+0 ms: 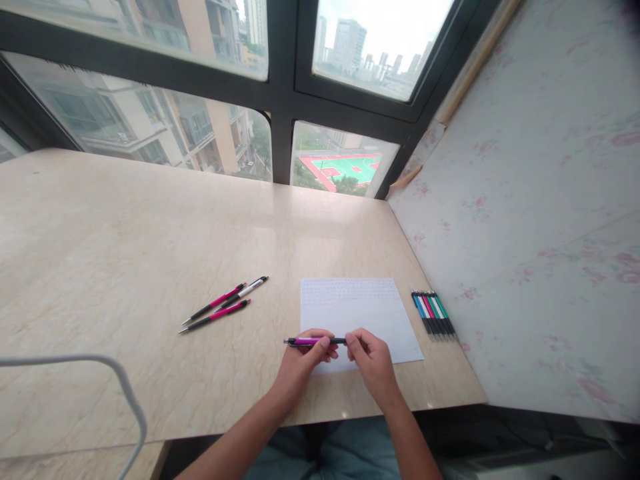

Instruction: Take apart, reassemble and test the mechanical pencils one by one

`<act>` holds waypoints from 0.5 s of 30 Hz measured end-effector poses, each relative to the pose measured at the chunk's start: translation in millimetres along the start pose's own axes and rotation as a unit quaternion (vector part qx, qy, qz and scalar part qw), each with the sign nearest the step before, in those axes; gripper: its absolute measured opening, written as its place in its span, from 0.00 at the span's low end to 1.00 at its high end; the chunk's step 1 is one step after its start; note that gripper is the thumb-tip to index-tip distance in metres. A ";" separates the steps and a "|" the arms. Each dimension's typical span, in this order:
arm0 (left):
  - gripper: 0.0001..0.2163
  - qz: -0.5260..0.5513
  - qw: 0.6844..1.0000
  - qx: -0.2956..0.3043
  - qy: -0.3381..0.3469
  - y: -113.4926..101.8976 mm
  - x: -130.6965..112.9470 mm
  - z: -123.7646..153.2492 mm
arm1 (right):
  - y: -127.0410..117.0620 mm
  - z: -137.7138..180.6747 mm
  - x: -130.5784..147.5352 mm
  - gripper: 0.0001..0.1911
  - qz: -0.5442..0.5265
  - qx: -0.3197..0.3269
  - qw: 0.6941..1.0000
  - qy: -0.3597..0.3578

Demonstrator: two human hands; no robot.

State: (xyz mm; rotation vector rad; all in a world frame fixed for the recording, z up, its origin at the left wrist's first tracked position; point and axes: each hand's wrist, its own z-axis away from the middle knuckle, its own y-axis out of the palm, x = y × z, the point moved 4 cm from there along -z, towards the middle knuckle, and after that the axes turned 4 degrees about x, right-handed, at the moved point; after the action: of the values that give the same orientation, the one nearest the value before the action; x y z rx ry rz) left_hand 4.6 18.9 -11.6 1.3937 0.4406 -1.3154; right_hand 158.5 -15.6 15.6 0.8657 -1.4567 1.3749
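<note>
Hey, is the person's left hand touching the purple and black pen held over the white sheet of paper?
Touching. In the head view the left hand pinches the purple and black pen between thumb and fingers, with no gap.

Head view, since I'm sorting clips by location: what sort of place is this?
Probably a home study desk high in an apartment block: a marbled desktop against a window overlooking towers and a sports court below, with paper, spare pens, and left hand and right hand holding a purple pen.
</note>
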 end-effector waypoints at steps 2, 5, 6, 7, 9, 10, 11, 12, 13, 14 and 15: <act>0.13 0.002 1.000 0.003 -0.004 0.5 -0.9 0.3 | -0.8 0.2 -2.0 0.21 0.001 0.003 1.000 -0.001; 0.13 -0.004 1.000 0.010 0.000 1.1 -2.6 0.3 | -0.1 0.1 -6.3 0.18 -0.017 0.004 1.000 0.004; 0.12 -0.006 1.000 0.008 0.003 0.9 -3.0 0.2 | 0.4 -0.1 -7.9 0.17 -0.030 0.004 1.000 0.006; 0.12 -0.006 1.000 0.003 0.005 0.4 -3.2 0.1 | 0.9 -0.2 -9.2 0.16 -0.047 0.002 0.999 0.009; 0.12 -0.001 1.000 -0.006 0.008 -0.3 -3.1 -0.1 | 1.6 -0.2 -10.9 0.14 -0.080 -0.001 0.997 0.014; 0.12 0.005 1.000 -0.007 0.007 -0.4 -2.9 -0.2 | 1.7 -0.1 -11.1 0.13 -0.093 -0.004 0.996 0.016; 0.12 0.011 1.000 -0.008 0.007 -0.2 -2.7 -0.2 | 1.7 0.1 -10.7 0.13 -0.103 -0.005 0.995 0.017; 0.12 0.016 1.000 -0.007 0.005 0.2 -2.5 -0.2 | 1.5 0.4 -9.7 0.12 -0.108 -0.006 0.994 0.018; 0.12 0.021 1.000 -0.005 0.004 0.7 -2.6 -0.2 | 1.2 0.8 -8.4 0.12 -0.109 -0.005 0.994 0.019; 0.12 0.025 1.000 -0.002 0.002 1.3 -2.9 -0.1 | 0.8 1.3 -6.9 0.12 -0.109 -0.003 0.994 0.021; 0.12 0.027 1.000 -0.001 0.002 1.8 -3.5 -0.1 | 0.4 1.7 -5.3 0.11 -0.109 -0.001 0.994 0.023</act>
State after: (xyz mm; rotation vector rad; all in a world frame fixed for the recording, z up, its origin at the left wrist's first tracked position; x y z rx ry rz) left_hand 5.1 19.8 -7.8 1.3980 0.4043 -1.2690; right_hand 159.6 -17.7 10.6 0.9565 -1.2864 1.2223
